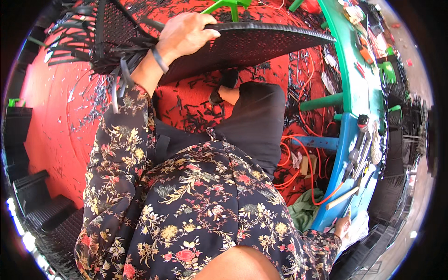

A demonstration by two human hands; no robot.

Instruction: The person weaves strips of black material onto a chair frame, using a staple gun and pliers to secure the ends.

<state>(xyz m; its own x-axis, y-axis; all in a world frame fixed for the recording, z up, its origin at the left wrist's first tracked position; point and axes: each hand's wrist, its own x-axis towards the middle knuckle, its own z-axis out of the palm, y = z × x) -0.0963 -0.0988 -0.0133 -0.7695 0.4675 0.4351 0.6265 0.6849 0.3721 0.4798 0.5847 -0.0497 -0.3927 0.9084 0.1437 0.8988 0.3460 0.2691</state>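
Observation:
My left hand [186, 33] grips the upper edge of a black woven wicker panel [247, 51], fingers hooked over its thick rim. Strips hang loose in a fringe [70, 39] on the panel's left side, and it is tilted up above the floor in front of my legs. A grey band [159, 60] circles my left wrist. Far to the lower right, my right hand [342, 227] rests at the blue table's edge, against a crumpled white plastic bag [358, 228]. The fingers there are small and partly hidden.
Black scraps [196, 119] litter the red floor [51, 154]. A green table [340, 60] and a blue table [345, 149] on the right carry tools and a wooden stick [342, 198]. An orange hose [305, 144] loops below, near a green cloth [305, 208]. Black woven chairs [49, 207] stand left.

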